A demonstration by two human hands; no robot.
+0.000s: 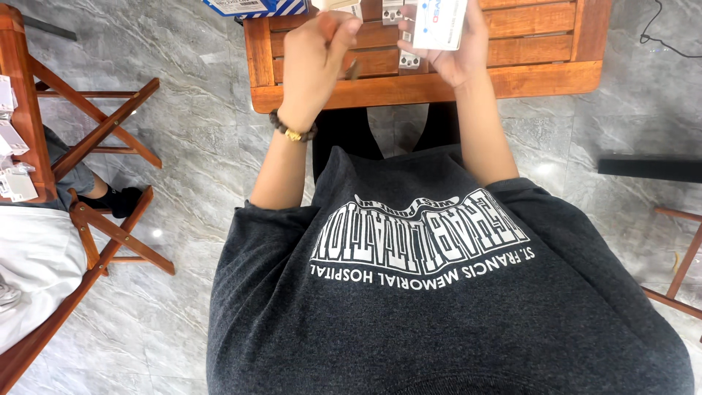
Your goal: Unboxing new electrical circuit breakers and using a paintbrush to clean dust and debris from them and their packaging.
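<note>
Both forearms raised over the slatted orange-brown wooden table [541, 77], left hand [314, 62] curled around something too hidden to name, right hand [453, 51] gripping a small white rectangular cardboard box [440, 22].

A blue and white box [252, 6] lies at the slatted wooden surface's [541, 51] far corner. A folding wooden chair [95, 219] stands on the grey marble floor [197, 146].

Both bare forearms reach up toward the top of the frame, elbows bent and spread at the middle. The left hand [316, 62], upper centre-left, shows its back, fingers curled and pinched together, a bead bracelet [292, 129] round the wrist. The right hand [453, 44], upper centre-right, has its fingers closed in a grip.
</note>
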